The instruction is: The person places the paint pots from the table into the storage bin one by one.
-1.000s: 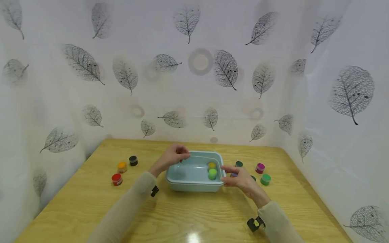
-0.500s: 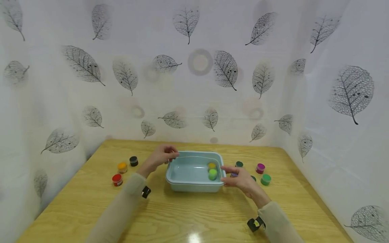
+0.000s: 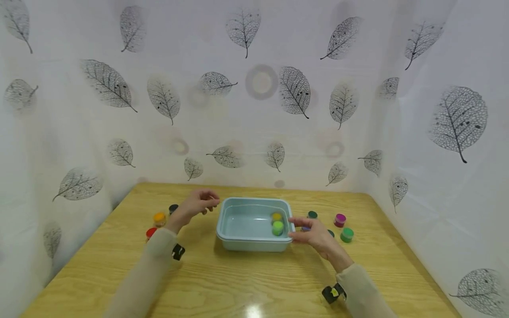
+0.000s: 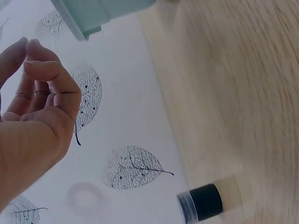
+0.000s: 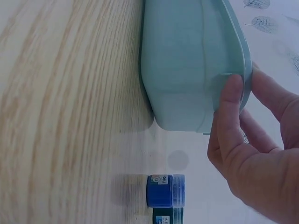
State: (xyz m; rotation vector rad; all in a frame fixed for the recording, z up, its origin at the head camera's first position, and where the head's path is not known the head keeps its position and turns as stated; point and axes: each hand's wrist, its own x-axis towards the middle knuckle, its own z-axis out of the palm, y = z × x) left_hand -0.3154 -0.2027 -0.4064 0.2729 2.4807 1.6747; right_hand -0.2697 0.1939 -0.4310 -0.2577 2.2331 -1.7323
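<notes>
A light blue plastic box [image 3: 256, 245] stands at the middle of the table. Inside, at its right end, are two small paint jars, a yellow-lidded jar [image 3: 276, 217] and a light green jar [image 3: 277, 228]. My right hand [image 3: 318, 238] grips the box's right rim, thumb and fingers on either side of the wall. Left of the box, raised in the air, is my left hand [image 3: 195, 206]. Its fingers are loosely curled, with thumb and index tips close together and nothing visible between them. The left wrist view shows the black-lidded jar [image 4: 206, 202] below that hand.
On the left stand an orange jar [image 3: 159, 219] and a red jar [image 3: 151, 233], partly behind the left arm. To the right are a magenta jar [image 3: 339, 220], a green jar [image 3: 347, 235], a dark green jar [image 3: 312, 214] and a blue jar [image 5: 160, 190]. A leaf-print curtain [image 3: 246, 119] surrounds the table.
My left hand has moved left from over the box, past its far left corner, to beside it. The right hand keeps its grip on the rim, and the box stays in place.
</notes>
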